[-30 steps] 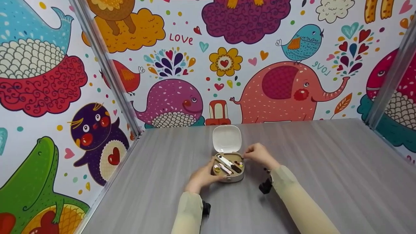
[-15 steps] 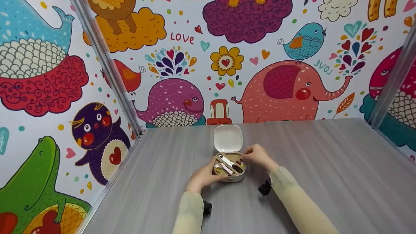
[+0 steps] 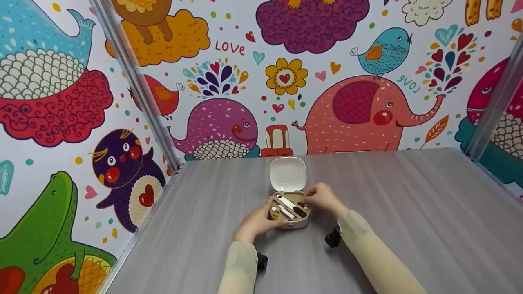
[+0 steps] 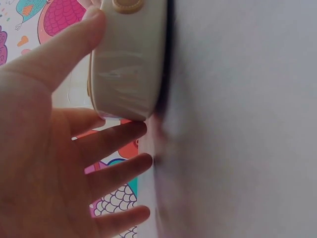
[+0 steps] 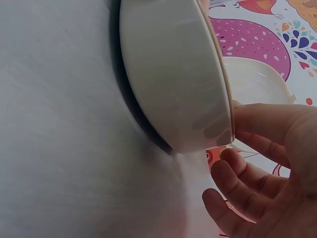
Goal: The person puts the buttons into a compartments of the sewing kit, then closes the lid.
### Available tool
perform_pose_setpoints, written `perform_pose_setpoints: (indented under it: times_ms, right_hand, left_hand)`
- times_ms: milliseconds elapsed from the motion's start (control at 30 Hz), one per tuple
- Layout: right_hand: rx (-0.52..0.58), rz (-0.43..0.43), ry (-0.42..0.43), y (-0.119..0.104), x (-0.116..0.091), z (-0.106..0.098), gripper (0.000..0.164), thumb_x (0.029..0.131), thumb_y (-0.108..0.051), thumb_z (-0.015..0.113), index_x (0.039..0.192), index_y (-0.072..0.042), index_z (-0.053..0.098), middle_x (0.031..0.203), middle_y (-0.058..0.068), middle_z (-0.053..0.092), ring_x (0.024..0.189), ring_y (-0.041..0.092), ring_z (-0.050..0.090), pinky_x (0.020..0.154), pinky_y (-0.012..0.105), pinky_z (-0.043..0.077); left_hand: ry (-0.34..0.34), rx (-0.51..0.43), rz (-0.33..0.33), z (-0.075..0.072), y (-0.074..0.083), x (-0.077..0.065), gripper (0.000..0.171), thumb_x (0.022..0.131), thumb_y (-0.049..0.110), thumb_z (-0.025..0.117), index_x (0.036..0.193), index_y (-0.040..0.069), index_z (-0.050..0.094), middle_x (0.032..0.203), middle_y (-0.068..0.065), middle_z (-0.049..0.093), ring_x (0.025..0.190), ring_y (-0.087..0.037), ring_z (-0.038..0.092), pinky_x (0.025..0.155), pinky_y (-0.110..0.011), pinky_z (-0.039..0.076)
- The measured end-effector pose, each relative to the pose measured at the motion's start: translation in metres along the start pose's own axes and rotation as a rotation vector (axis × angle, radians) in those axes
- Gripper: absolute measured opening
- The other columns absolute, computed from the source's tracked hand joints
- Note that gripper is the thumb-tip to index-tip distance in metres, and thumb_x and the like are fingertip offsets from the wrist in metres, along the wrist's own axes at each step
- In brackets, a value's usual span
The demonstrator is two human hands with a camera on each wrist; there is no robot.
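Note:
A small cream box (image 3: 300,224) stands on the table with its white lid (image 3: 288,174) raised at the back. My left hand (image 3: 258,220) holds its left side, the thumb at the front and the index finger round the side; the other fingers spread apart (image 4: 119,173). The right hand (image 3: 325,199) reaches over the right rim, pinching a small dark item (image 3: 302,203) at the right compartment; its fingertips are partly hidden behind the rim in the right wrist view. A long white-and-black piece (image 3: 291,205) lies diagonally inside, beside a pink-and-white stick (image 3: 285,211) and a round gold piece (image 3: 276,212).
The grey table (image 3: 392,212) extends around the box. A printed cartoon wall (image 3: 351,110) rises behind it, with another panel at the left (image 3: 86,171). Metal posts (image 3: 141,90) mark the corners. A brown snap-like button (image 4: 128,5) sits on the box front.
My right hand has shifted slightly left, bringing its fingertips from the box's right rim in over the right compartment. My left hand keeps its hold. The head view has shifted a little.

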State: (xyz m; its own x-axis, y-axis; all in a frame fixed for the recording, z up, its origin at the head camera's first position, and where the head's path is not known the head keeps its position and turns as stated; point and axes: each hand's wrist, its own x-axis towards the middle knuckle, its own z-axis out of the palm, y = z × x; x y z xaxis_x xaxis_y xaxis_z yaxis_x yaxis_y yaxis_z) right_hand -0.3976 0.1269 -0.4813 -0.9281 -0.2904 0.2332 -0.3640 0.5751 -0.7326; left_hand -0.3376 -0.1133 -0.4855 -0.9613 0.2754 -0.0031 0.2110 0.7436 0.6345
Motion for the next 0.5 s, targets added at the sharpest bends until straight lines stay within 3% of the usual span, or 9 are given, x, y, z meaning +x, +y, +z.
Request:
perform_pose_setpoints:
  times_ms: [233, 500]
  right_hand:
    - [0.006, 0.012, -0.003, -0.0010, 0.0000, 0.0015, 0.006, 0.078, -0.006, 0.073, 0.074, -0.001, 0.074, 0.064, 0.001, 0.067, 0.054, 0.004, 0.051, 0.052, 0.022, 0.040]
    - [0.011, 0.011, 0.008, 0.0009, -0.0004, 0.0016, 0.006, 0.077, -0.007, 0.074, 0.074, -0.002, 0.074, 0.065, -0.002, 0.066, 0.054, 0.005, 0.047, 0.051, 0.022, 0.038]
  left_hand:
    - [0.007, 0.031, 0.016, -0.0012, 0.0015, -0.0007, 0.099, 0.080, 0.054, 0.072, 0.153, 0.004, 0.027, 0.140, -0.023, 0.048, 0.120, -0.040, 0.053, 0.097, -0.051, 0.042]
    - [0.003, 0.019, 0.016, -0.0008, -0.0001, -0.0010, 0.101, 0.079, 0.055, 0.072, 0.153, 0.005, 0.025, 0.142, -0.022, 0.047, 0.121, -0.040, 0.052, 0.097, -0.051, 0.042]
